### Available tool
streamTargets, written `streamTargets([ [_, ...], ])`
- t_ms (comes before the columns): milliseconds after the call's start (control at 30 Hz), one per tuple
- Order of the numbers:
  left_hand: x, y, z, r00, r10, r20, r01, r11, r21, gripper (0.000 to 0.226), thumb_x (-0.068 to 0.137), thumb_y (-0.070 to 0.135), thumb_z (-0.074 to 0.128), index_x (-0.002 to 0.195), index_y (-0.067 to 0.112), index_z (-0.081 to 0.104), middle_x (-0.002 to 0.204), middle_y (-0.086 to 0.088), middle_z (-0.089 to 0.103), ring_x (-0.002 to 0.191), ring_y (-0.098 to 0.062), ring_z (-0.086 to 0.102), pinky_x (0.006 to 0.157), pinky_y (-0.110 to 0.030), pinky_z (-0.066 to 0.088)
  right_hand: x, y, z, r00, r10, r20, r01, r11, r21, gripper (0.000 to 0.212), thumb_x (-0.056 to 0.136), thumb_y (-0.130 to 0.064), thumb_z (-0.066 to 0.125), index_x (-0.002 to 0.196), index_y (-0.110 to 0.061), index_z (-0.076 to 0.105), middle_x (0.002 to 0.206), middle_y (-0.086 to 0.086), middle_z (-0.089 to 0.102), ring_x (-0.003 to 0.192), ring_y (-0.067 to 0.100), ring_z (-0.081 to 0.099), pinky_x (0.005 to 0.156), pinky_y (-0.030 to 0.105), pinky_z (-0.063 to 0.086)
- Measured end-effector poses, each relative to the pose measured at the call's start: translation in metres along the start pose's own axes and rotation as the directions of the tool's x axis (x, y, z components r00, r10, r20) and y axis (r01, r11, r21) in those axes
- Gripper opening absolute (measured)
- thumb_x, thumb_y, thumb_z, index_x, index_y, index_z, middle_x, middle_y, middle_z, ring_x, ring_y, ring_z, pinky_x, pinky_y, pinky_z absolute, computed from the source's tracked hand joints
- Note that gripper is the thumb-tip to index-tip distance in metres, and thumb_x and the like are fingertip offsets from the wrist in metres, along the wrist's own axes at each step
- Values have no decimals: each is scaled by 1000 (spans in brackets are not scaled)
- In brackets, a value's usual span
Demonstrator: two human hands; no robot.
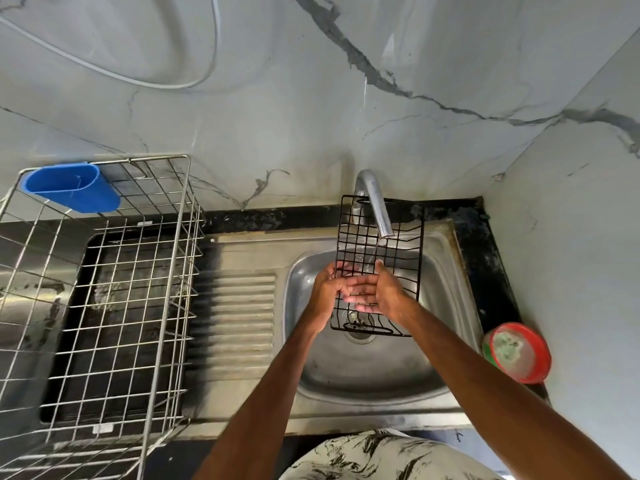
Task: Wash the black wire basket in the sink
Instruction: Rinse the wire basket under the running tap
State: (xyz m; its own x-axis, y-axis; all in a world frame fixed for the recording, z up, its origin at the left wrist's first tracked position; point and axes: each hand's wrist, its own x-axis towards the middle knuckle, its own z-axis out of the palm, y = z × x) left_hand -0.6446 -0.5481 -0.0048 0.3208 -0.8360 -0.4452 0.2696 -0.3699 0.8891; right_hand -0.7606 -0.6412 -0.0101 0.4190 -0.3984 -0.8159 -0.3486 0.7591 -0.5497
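Observation:
The black wire basket (pixel 401 251) is held tilted over the steel sink (pixel 374 368), its far end up behind the tap (pixel 375 202). Water runs from the tap through its grid. My left hand (pixel 327 287) grips the basket's left edge, with fingers reaching under the wires. Pressed flat on top of the grid, my right hand (pixel 384 289) has its fingers pointing left and touching the left hand. The basket's near end hangs just above the drain (pixel 362 336).
A large steel wire dish rack (pixel 114 299) with a blue plastic cup holder (pixel 72 187) stands on the left. The ribbed drainboard (pixel 239 306) lies between rack and sink. A red-rimmed soap tub (pixel 519 351) sits at the right on the black counter.

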Motion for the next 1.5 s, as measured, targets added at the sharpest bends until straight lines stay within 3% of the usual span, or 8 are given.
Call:
streamTargets([
  [367, 9, 0, 1, 1000, -11, -12, 11, 1000, 1, 60, 61, 10, 53, 120, 2, 63, 120, -16, 72, 119, -40, 62, 104, -50, 48, 8, -69, -2, 969, -240, 57, 207, 918, 339, 73, 108, -49, 12, 118, -1, 67, 113, 18, 74, 109, 30, 71, 95, 38, 55],
  [633, 13, -4, 0, 1000, -13, 25, 13, 1000, -11, 59, 64, 7, 53, 122, 4, 65, 118, -12, 74, 108, -15, 69, 91, -36, 51, 3, 14, -2, 999, -17, 40, 16, 999, 37, 84, 105, -59, 14, 98, -1, 74, 102, 23, 75, 98, 34, 73, 89, 40, 55],
  [833, 6, -9, -7, 999, 23, 27, -25, 996, 85, 65, 64, 0, 56, 128, 4, 60, 115, -14, 69, 99, -18, 62, 73, -26, 52, 12, -5, -22, 986, -99, -131, 19, 862, -506, 37, 102, -23, 47, 98, 1, 74, 95, 17, 77, 74, 20, 77, 70, 30, 60],
  [967, 1, -4, -11, 1000, 12, 7, -12, 997, 74, 60, 66, -1, 56, 125, 0, 60, 97, -12, 65, 79, -12, 54, 58, -20, 47, 16, -36, -23, 948, -251, -194, 188, 937, -296, 35, 104, -21, 45, 99, 0, 72, 95, 19, 77, 79, 25, 77, 71, 33, 62],
  [1200, -6, -11, -14, 998, -3, -56, 6, 999, 52, 57, 68, 3, 58, 125, 3, 64, 118, -20, 71, 102, -20, 65, 67, -19, 52, 19, -68, -11, 973, -229, 35, 198, 902, 385, 59, 108, -37, 21, 110, -2, 68, 106, 17, 75, 102, 28, 72, 96, 40, 54],
  [1333, -7, -13, -21, 996, -6, -88, 13, 997, 77, 55, 68, 5, 60, 123, 3, 64, 108, -23, 70, 92, -23, 60, 65, -22, 51, 25, -46, -17, 984, -181, 2, 176, 958, -225, 41, 106, -30, 41, 109, -1, 70, 105, 17, 76, 93, 28, 76, 91, 41, 57],
  [1433, -9, -12, -21, 997, -8, -78, 18, 991, 130, 56, 65, 3, 60, 121, 5, 65, 111, -25, 69, 95, -24, 61, 70, -29, 51, 24, -41, -16, 994, -95, -48, 51, 821, -569, 39, 104, -21, 41, 104, 4, 71, 100, 22, 75, 85, 28, 76, 81, 36, 61],
  [1500, -12, -12, -20, 996, -6, -84, 19, 987, 157, 57, 64, 2, 60, 120, 8, 67, 112, -23, 70, 96, -23, 63, 72, -30, 54, 23, -47, -9, 938, -278, -208, 44, 689, -724, 34, 100, -20, 48, 103, 6, 71, 86, 15, 75, 68, 22, 72, 58, 25, 57],
])
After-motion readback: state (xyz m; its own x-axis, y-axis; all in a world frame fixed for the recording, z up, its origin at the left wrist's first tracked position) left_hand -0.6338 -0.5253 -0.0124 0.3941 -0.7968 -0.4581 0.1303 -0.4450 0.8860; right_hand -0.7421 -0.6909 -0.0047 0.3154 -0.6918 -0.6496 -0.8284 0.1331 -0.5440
